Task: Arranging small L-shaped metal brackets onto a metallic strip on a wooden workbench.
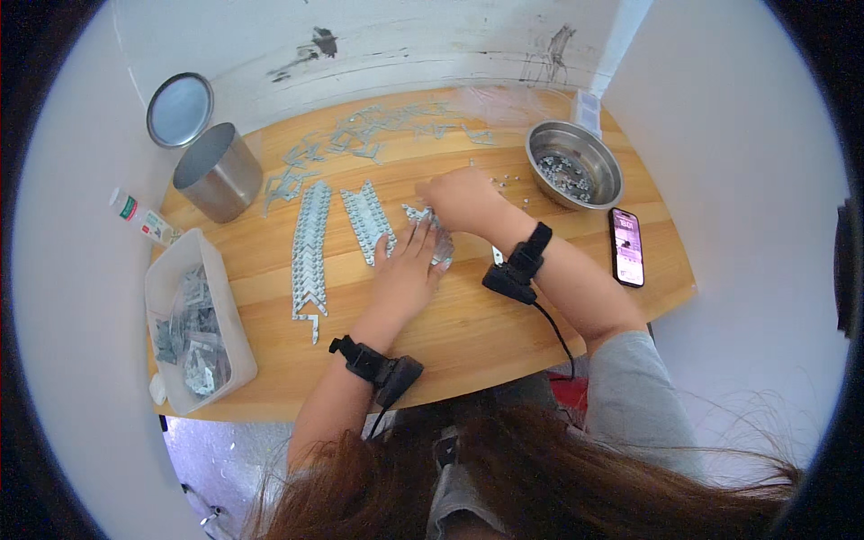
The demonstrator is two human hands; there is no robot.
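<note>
Looks bright, diffusely lit. Glows palest on wall [623, 40] beyond steel bowl [594, 157], glints inside bowl. Softens fine detail in angled metal brackets [364, 151] left of bowl. Bends wooden tabletop [477, 351] edge below bowl. Blackens around fisheye circle.

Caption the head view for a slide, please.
Left hand and right hand at grey brackets, between a plastic tub and a metal bowl.

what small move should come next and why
Perhaps press down the far end of the bracket pieces with the right hand: it is curled over that end, while the left hand lies across them, seemingly steadying them. Whether the right hand holds anything is hidden.
</note>
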